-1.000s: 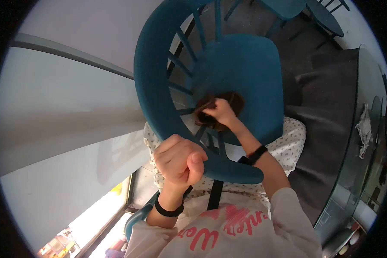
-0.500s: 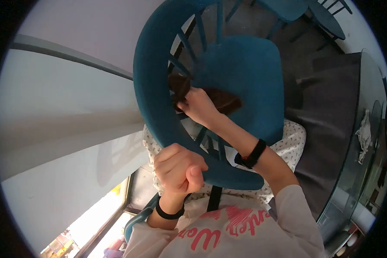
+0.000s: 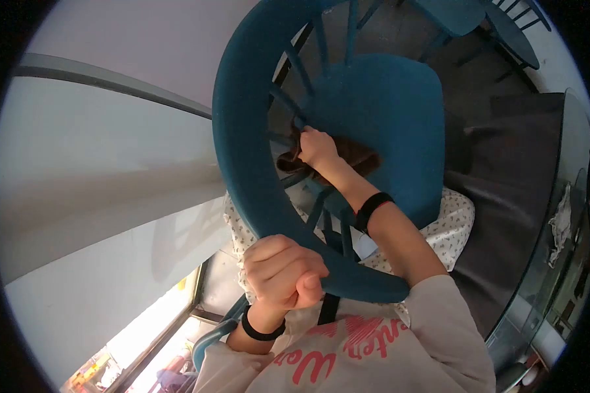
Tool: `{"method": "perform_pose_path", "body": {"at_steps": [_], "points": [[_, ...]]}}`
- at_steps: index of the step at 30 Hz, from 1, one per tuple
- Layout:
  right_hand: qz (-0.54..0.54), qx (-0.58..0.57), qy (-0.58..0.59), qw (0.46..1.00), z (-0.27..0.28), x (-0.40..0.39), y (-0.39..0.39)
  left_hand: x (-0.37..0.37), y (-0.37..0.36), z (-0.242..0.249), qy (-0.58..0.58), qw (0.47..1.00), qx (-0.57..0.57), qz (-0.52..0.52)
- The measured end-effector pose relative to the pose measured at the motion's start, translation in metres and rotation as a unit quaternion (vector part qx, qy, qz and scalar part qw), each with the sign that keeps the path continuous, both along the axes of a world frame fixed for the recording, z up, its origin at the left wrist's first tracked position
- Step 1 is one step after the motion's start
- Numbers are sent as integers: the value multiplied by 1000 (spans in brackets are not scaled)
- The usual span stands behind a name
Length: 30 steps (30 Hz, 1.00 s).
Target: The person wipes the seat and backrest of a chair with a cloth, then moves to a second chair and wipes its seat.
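Note:
A blue wooden chair (image 3: pixel 393 118) with a curved backrest rail (image 3: pixel 242 124) and thin spindles stands before me. My left hand (image 3: pixel 284 272) is closed around the near part of that rail, its thumb on the outer side. Reaching over the rail, my right hand (image 3: pixel 318 147) grips a dark brown cloth (image 3: pixel 357 156) low by the spindles at the rear of the seat. Part of the cloth lies on the seat, and a folded end sticks out left of my fingers. My fingertips are partly hidden in it.
A white wall panel (image 3: pixel 111 150) rises close on the left. To the right are a dark covered surface (image 3: pixel 505 196) and a glass-topped counter (image 3: pixel 564 216) with a whitish crumpled cloth (image 3: pixel 560 223). More blue chairs (image 3: pixel 514 36) stand at the far right.
My right hand has moved down from the spindles toward the seat's rear edge, taking the brown cloth along. My left hand keeps its hold on the rail. The view has shifted slightly.

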State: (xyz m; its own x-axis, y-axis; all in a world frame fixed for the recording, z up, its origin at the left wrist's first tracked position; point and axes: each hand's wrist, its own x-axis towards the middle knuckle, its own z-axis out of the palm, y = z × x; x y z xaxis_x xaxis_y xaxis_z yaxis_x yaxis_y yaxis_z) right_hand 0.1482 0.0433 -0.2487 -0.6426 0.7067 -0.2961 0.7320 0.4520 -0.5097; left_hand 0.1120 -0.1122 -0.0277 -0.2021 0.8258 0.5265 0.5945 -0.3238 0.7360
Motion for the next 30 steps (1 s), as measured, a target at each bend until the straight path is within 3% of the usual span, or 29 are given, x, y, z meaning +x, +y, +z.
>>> {"method": "perform_pose_path", "body": {"at_steps": [5,11,14,18,20,21,23,25,26,29,30], "points": [[-7,-12,-88,996,16,-2,-9,6,7,2,16,999,28,25],[28,19,-69,997,14,18,-9,8,7,2,29,999,22,28],[27,29,-89,995,40,58,-13,7,8,1,22,999,21,28],[-158,-22,-156,975,52,133,6,6,6,1,5,999,26,24],[-245,-52,-101,963,28,188,11,5,4,3,3,999,23,24],[-240,-17,-11,971,33,209,9,5,4,2,1,999,24,22],[-244,2,18,970,33,230,12,6,4,2,-5,999,22,26],[-233,60,299,923,55,232,14,7,6,3,13,999,36,33],[-229,29,339,912,44,232,18,8,7,3,13,999,36,33],[-292,-19,279,915,59,172,16,7,4,3,10,999,34,36],[-267,-35,253,929,51,151,14,5,2,4,3,999,25,24]]}}
